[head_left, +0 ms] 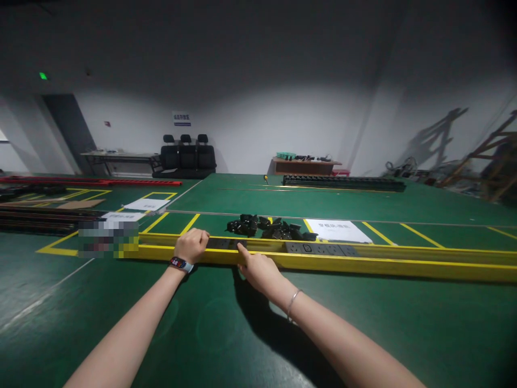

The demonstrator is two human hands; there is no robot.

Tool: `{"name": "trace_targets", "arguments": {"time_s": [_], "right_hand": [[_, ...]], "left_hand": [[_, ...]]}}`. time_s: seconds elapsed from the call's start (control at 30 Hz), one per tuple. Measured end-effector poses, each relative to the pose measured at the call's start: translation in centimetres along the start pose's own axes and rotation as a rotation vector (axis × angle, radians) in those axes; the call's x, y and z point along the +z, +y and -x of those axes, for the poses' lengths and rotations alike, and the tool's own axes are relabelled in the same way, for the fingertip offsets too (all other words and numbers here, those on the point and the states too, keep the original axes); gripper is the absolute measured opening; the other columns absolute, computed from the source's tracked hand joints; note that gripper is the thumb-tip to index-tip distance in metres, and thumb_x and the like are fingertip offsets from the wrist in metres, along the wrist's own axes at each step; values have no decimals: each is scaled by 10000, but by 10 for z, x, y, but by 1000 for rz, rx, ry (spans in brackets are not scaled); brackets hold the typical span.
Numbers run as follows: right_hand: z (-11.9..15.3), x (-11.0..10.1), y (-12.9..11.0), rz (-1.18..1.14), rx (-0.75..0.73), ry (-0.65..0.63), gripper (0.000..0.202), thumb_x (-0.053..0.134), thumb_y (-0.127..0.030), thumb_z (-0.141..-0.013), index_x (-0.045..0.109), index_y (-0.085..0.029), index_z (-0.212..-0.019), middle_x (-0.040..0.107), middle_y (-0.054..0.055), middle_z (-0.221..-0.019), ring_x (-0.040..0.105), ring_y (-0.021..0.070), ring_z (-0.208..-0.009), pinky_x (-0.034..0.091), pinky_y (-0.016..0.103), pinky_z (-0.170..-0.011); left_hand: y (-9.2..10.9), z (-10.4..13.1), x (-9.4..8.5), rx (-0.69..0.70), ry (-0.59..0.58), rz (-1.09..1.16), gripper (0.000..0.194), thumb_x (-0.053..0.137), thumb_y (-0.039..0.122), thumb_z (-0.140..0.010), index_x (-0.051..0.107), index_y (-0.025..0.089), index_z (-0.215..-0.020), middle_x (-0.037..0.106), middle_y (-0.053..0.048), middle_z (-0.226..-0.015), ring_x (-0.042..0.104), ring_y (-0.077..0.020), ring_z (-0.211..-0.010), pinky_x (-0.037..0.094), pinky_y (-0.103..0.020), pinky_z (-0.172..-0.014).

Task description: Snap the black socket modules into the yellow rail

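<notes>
The left hand, curled, and the right hand, forefinger extended, met at a yellow rail bearing sockets on the counter; whether either grip held anything was unclear.

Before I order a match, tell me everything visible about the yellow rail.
The yellow rail is a long, straight, open-topped channel, seemingly painted metal, lying on the green floor, its right end out of view. Dark socket modules sit inside. The left hand curls over it; the right hand reaches over its near wall.
</notes>
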State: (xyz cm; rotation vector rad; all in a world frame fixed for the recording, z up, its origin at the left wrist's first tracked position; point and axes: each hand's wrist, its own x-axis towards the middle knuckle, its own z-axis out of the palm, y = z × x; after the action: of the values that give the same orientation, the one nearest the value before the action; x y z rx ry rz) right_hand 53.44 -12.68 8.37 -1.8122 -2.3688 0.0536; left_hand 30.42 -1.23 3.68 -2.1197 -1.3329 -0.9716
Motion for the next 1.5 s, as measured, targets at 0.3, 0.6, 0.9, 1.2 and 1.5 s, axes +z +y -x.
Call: {"name": "trace_targets", "arguments": {"time_s": [0.3, 0.6, 0.9, 1.2, 1.5], "right_hand": [[-17, 13, 0, -202, -103, 17, 460, 453, -312, -900, 339, -242, -1339, 681, 87, -973, 655, 215, -885, 442, 265, -700], [-15, 10, 3, -177, -119, -10, 485, 466, -320, -886, 339, -261, -1351, 681, 80, -965, 661, 203, -821, 450, 263, -688], [-6, 4, -5, -53, -22, -25, 452, 409, -289, -907, 325, -248, -1350, 678, 109, -954, 660, 233, -876, 471, 312, -725], [-3, 0, -2, -36, 36, -12, 404, 423, -280, -901, 374, -242, -1300, 680, 110, -939, 663, 248, -863, 483, 321, -700], [-11, 10, 8, -282, -51, -109, 414, 409, -359, -919, 330, -235, -1306, 689, 63, -844, 644, 147, -528, 464, 229, -543]], "left_hand": [[0, 0, 2, -17, -8, -14, 383, 331, 268, -905, 670, 187, -746, 678, -62, -753, 606, -175, -728, 403, -290, -631], [-1, 0, 0, -9, -5, -20, 368, 341, 265, -901, 664, 193, -740, 675, -56, -749, 610, -176, -731, 402, -290, -627], [-1, 0, 1, -2, 16, -11, 376, 333, 266, -898, 665, 191, -740, 678, -57, -749, 612, -175, -733, 407, -286, -625], [-2, 0, 2, -5, -4, 2, 368, 338, 265, -897, 666, 192, -747, 682, -60, -768, 608, -182, -744, 406, -296, -637], [1, -1, 0, 2, 15, -1, 363, 347, 266, -893, 662, 187, -731, 675, -60, -740, 606, -174, -713, 400, -286, -614]]}}
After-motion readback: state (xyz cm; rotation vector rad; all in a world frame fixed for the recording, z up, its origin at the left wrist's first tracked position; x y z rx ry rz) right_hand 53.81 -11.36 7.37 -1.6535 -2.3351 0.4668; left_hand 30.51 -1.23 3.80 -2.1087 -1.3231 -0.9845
